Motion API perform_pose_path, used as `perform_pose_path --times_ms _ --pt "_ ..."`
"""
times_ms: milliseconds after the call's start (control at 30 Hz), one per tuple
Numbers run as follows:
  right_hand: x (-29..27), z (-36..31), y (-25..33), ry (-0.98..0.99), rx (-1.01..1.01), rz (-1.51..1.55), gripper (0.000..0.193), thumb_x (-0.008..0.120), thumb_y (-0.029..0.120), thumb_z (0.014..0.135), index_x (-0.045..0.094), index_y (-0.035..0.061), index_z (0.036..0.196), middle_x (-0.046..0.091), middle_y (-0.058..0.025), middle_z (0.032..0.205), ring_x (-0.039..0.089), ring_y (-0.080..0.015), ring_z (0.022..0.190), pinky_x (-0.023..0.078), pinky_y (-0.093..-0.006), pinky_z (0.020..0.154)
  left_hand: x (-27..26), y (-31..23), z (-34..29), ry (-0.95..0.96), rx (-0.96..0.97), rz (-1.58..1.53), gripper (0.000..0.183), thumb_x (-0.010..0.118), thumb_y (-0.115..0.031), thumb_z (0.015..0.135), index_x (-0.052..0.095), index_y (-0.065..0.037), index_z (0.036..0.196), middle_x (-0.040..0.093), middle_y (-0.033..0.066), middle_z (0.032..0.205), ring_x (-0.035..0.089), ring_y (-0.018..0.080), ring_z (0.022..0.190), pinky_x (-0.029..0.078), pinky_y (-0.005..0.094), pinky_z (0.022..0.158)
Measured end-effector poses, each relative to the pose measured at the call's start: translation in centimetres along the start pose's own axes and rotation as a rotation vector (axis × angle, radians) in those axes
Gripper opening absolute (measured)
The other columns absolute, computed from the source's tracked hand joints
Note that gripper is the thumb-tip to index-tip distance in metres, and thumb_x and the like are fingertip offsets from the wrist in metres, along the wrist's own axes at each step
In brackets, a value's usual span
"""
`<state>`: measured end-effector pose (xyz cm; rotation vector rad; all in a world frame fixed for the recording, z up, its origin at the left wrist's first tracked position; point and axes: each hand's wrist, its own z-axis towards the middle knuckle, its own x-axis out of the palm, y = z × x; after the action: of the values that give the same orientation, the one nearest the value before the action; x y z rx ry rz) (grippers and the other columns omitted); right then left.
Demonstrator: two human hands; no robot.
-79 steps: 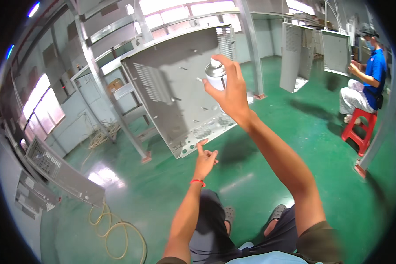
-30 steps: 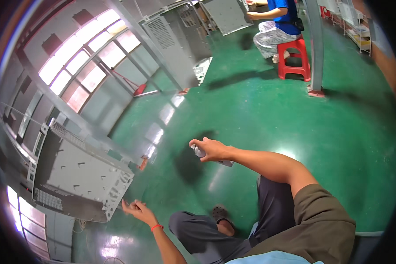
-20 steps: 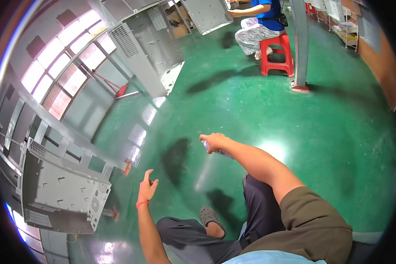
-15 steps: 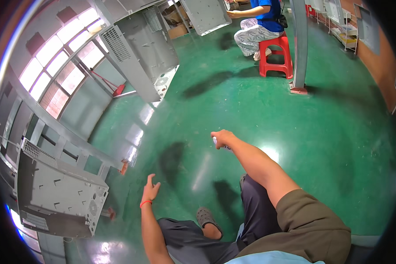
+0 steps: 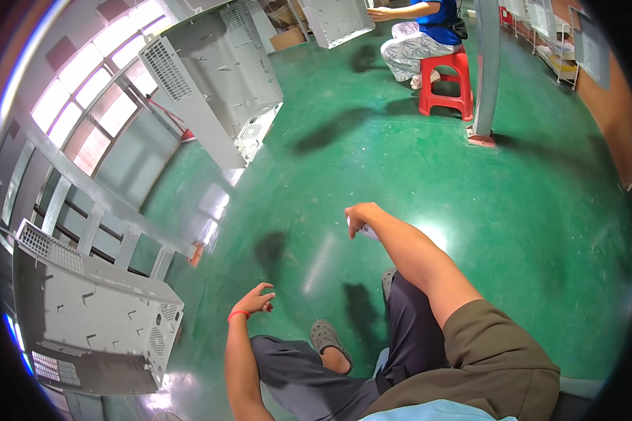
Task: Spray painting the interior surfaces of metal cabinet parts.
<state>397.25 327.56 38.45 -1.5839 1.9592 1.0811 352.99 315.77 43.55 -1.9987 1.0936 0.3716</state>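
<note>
My left hand (image 5: 255, 300), with a red band at its wrist, hangs in the air over the floor. Its fingers are apart and nothing is in them. My right hand (image 5: 361, 217) stretches forward over the floor, its fingers closed round a small white thing (image 5: 368, 230) that they mostly hide. Nearest my left hand hangs a grey sheet-metal housing (image 5: 95, 309) with vent holes and small tabs. A second grey metal housing (image 5: 221, 77), open toward me, hangs farther ahead on the left.
Ahead, a person in a blue top sits on a red plastic stool (image 5: 447, 83) beside a grey post (image 5: 486, 77). Another grey metal panel (image 5: 338, 21) hangs near that person. White racks (image 5: 560, 52) line the right wall. A green floor (image 5: 400, 161) lies between.
My left hand has turned inward, its fingers now pointing right. My right hand has shifted slightly right. The hanging housings show larger or changed in place, and the view has shifted a little.
</note>
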Motion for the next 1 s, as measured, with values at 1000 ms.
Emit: perform_pose_path --times_ms 1000 --pt "-3.5 5.9 0.3 0.009 -0.128 -0.029 0.095 0.089 0.037 0.072 0.047 0.0330 0.157 0.071 -0.0104 0.137 0.073 -0.0334 0.115 0.060 -0.0529 0.091 -3.9 -0.4 5.9 0.044 -0.060 0.047 0.047 0.067 -0.033 0.105 0.057 -0.012 0.146 0.065 -0.0001 0.077 0.075 0.0140 0.087 0.054 0.0292 0.076"
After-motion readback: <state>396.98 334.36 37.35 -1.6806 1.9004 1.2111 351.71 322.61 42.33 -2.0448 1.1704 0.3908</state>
